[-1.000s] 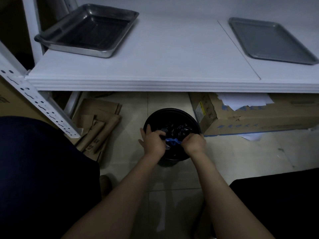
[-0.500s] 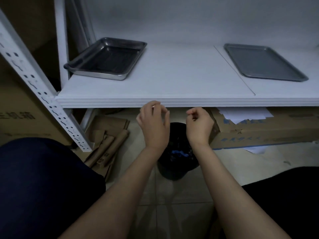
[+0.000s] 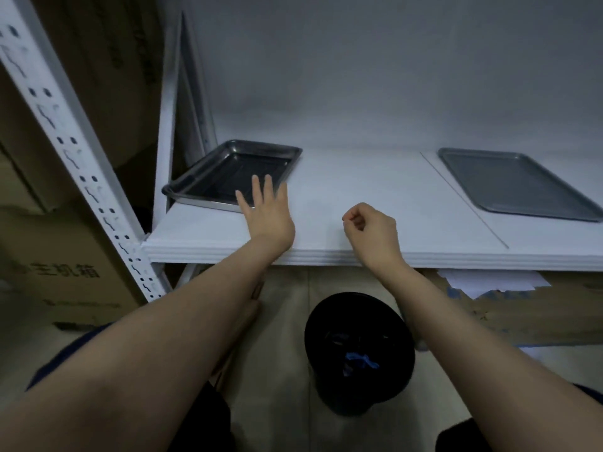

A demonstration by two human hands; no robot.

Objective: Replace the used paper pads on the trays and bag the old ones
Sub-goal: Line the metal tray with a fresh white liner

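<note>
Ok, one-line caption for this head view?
Left hand spread by the deep tray, right hand curled empty, over the white shelf; black bin below.

A white shelf (image 3: 359,190) is carrying a dark silver tray (image 3: 228,172) and a flat grey tray (image 3: 515,184), while a black bin (image 3: 326,321) below is showing a blue scrap (image 3: 359,362) near a brown cardboard box (image 3: 58,243).

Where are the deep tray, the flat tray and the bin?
deep tray (image 3: 228,174): head view, on its bare dark floor.
flat tray (image 3: 515,184): head view, on the middle of its base.
bin (image 3: 359,401): head view, on its near outer wall.
</note>
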